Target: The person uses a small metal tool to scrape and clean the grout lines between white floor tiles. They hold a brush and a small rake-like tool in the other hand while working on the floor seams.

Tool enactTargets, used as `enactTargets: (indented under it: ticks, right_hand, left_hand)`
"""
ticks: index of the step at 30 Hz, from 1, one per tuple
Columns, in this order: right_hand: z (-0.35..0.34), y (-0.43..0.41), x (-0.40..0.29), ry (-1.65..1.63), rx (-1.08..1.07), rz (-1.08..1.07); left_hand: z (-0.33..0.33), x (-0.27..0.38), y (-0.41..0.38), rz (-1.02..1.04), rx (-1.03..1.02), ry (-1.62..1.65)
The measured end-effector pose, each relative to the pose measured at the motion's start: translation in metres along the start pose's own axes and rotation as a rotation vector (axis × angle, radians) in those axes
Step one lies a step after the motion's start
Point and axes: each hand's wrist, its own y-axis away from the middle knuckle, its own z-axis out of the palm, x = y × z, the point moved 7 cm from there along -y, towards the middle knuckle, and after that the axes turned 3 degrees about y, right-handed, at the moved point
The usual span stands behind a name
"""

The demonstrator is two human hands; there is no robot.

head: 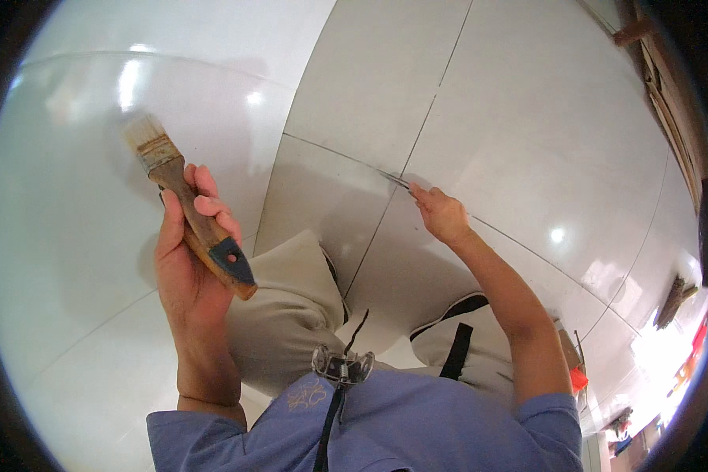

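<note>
My left hand (197, 265) grips a flat paintbrush (197, 212) by its wooden handle, bristles pointing up and away from me. The pale bristles are stained near the metal ferrule, and the handle's end is dark blue with a hanging hole. Farther out, my right hand (442, 215) is closed on a thin metal tool (395, 178), its kind too small to tell. That tool's tip lies at the crossing of two dark joints in the pale floor tiles (354, 118). Fingers hide the rest of it.
Glossy white tiling (65, 206), apparently a wall, rises at my left. Stacked flat boards (672, 130) stand along the far right edge. A dark brown object (672, 301) and a red item (578, 379) lie at the right. A clear clip (342, 364) hangs at my chest.
</note>
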Motion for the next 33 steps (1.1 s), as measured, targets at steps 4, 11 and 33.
enactTargets:
  ticks: [4, 11, 33]
  right_hand:
    - [0.005, -0.010, -0.004, 0.110, -0.036, 0.018]
    - [-0.001, -0.008, -0.005, 0.211, -0.094, 0.030]
    - [0.004, -0.012, -0.028, 0.293, -0.196, 0.086]
  left_hand:
    - [0.012, 0.004, -0.003, -0.009, -0.108, -0.013]
    - [0.010, 0.006, -0.007, -0.062, -0.093, 0.073]
    - [-0.003, 0.016, -0.022, -0.078, -0.100, 0.126]
